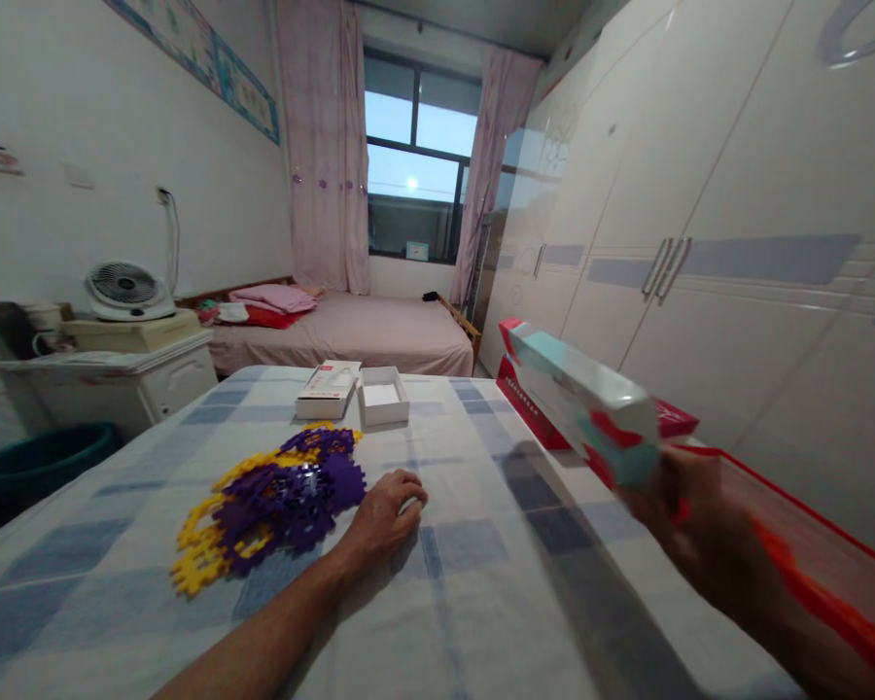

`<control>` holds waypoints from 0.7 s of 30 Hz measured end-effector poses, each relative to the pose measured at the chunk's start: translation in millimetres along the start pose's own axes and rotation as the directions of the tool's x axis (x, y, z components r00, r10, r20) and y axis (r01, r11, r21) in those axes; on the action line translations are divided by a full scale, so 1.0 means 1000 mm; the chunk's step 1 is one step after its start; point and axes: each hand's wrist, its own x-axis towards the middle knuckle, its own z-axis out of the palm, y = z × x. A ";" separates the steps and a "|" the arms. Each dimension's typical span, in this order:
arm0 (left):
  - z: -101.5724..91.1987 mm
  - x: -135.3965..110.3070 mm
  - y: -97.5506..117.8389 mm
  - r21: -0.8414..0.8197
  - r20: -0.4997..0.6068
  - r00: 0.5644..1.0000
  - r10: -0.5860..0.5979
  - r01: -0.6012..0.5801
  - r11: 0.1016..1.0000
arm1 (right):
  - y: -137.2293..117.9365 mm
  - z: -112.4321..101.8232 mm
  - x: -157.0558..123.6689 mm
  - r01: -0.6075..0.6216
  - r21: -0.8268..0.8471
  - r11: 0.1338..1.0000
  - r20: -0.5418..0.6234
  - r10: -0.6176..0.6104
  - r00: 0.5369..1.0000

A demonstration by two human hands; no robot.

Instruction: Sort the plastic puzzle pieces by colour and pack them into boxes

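Note:
My right hand (700,515), blurred by motion, grips the near end of a long white, teal and red carton (583,389). It holds the carton raised and pointing away over the right side of the table. My left hand (390,510) rests on the checked tablecloth (473,583) with its fingers loosely bent and nothing in them. Just left of that hand lies a pile of purple pieces (284,506) with notched edges. Similar yellow pieces (200,549) stick out around and under the purple ones.
A white lidded box (328,389) and an open white box (384,416) stand farther back. Dark red packaging (529,408) lies behind the carton. At right is a red-edged mesh container (823,544). A bed (386,326) and wardrobe (758,214) stand beyond.

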 end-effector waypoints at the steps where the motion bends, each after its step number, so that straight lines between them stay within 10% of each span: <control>1: 0.000 0.000 0.000 -0.002 -0.001 1.000 0.001 -0.001 1.000 | -0.006 0.020 0.008 0.073 0.033 0.997 0.007 -0.074 0.997; 7: -0.001 0.001 0.001 -0.006 -0.006 1.000 0.001 -0.001 1.000 | -0.036 0.124 0.045 0.283 -0.017 0.959 0.274 -0.267 0.924; 13: 0.000 0.001 0.000 0.002 -0.007 1.000 -0.002 0.002 1.000 | -0.056 0.184 0.080 0.338 -0.117 0.934 0.522 -0.232 0.821; 17: 0.000 0.000 0.000 0.000 -0.011 1.000 0.000 0.000 1.000 | -0.067 0.189 0.080 0.266 -0.079 0.961 0.451 -0.204 0.869; 21: -0.001 0.001 0.001 -0.002 -0.007 1.000 0.000 0.000 1.000 | -0.056 0.139 0.043 0.186 0.003 0.983 0.306 -0.178 0.935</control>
